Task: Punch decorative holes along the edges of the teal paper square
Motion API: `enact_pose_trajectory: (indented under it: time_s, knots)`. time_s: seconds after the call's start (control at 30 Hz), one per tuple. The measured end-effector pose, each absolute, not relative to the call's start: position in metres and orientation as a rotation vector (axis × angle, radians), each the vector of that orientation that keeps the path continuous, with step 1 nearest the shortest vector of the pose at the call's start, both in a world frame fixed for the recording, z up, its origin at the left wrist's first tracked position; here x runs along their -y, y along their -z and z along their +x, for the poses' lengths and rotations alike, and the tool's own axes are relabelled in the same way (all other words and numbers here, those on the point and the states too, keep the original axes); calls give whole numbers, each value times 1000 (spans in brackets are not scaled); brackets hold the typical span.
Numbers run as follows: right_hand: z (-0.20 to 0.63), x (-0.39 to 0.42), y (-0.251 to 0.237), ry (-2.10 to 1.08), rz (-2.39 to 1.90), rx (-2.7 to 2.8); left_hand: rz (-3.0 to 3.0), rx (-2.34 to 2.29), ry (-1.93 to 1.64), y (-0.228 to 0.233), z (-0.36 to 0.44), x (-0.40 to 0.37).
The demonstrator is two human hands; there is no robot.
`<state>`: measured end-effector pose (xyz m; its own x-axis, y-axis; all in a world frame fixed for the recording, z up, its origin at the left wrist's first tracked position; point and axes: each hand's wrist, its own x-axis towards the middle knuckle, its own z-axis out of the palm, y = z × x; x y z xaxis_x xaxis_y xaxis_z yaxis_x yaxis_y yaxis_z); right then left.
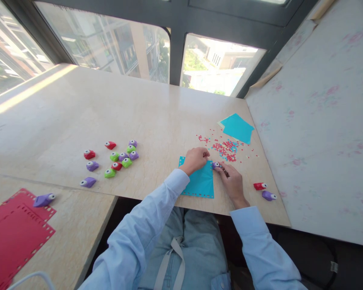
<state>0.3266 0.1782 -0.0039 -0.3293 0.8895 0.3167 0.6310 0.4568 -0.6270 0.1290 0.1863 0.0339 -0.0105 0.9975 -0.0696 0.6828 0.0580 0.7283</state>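
A blue sheet of paper [201, 181] lies at the front of the marble-look sill, with punched holes along its left, bottom and right edges. My left hand [196, 159] rests over its upper part, fingers pinched together near the top right corner; what they pinch is too small to make out. In my right hand [232, 181] is a small purple craft punch [215, 165], set against the sheet's right edge near that corner. Just beyond both hands lie scattered red and blue paper cutouts [226, 150].
Several red, green and purple punches [123, 156] stand to the left. A red punch [260, 186] and a purple one [269, 195] sit right. Blue paper [238, 128] lies at the back right. Punched red sheets [15, 237] lie front left. Windows and a papered wall border the sill.
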Motion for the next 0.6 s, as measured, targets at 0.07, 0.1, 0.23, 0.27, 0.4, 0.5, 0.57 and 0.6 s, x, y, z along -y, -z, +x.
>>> enact_pose_trajectory:
  time_s: [0.07,0.1,0.23,0.27,0.4,0.5,0.57,0.6]
  knots:
    - [327,-178,4,-514,-1252,2089,1696,-1748,-644,-37,128,-188]
    - [327,-178,4,-509,-1244,2098,1703,-1738,-619,-39,128,-189]
    - [327,-179,4,-492,-1220,2114,1730,-1665,-533,-44,127,-195]
    - [327,-179,4,-487,-1216,2115,1733,-1653,-518,-45,127,-197]
    - [328,-179,5,-473,-1212,2122,1733,-1649,-484,-45,127,-204]
    - [328,-179,6,-464,-1207,2127,1736,-1673,-478,-42,128,-208]
    - [329,-179,7,-458,-1201,2129,1737,-1700,-477,-41,131,-209]
    - [329,-179,7,-455,-1199,2129,1735,-1716,-477,-40,132,-210]
